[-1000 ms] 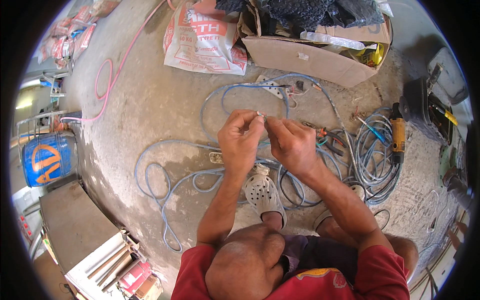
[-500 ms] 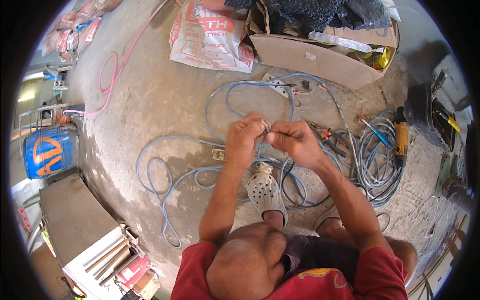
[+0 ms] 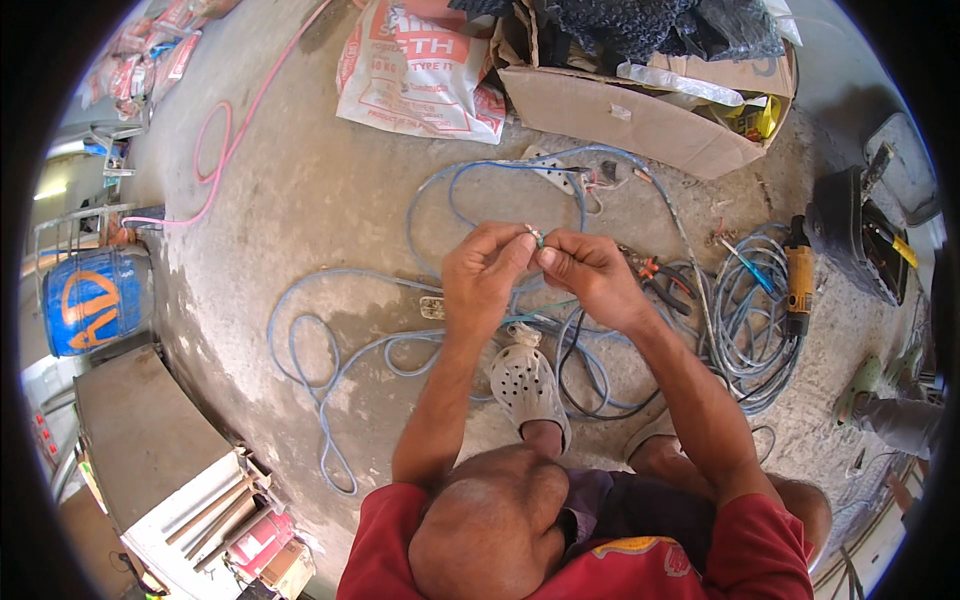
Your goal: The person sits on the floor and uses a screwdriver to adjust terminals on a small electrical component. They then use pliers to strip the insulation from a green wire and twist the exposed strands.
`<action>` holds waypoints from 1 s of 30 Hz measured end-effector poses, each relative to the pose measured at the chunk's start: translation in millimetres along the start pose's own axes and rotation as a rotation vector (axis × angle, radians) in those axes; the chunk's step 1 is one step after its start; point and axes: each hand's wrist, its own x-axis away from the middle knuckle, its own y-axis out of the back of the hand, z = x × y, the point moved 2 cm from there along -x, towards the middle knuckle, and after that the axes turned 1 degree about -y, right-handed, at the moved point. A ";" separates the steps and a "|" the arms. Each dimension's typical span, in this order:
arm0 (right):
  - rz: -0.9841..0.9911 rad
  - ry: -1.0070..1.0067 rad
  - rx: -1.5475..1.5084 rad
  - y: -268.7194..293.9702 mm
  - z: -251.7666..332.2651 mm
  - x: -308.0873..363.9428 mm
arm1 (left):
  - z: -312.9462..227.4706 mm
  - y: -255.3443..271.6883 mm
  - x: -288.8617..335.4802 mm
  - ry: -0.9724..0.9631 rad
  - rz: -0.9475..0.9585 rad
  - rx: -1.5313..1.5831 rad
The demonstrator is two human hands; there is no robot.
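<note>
Your fingers (image 3: pixel 520 248) hide most of the thin wire end (image 3: pixel 537 237); its tip is too small to make out.

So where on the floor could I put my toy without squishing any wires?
The barest patch is the concrete floor between the pink hose, the printed sack and the blue cable loops. It is crowded around the left hand and right hand, and further right by the grey cable coil and yellow tool.
</note>
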 end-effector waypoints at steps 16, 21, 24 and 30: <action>0.408 -0.194 -0.735 9.6 -17.0 3.2 | 26.7 -4.4 -6.0 0.252 0.310 0.616; -0.029 -0.045 -0.253 14.0 -8.9 -5.6 | 26.0 -1.7 -0.4 0.127 0.075 0.284; -0.063 0.047 -0.177 24.5 -5.3 -2.2 | 17.0 -3.4 0.9 0.092 0.080 0.241; 0.071 0.063 -0.182 11.2 1.1 -2.6 | 42.4 1.1 -4.1 0.355 0.302 0.861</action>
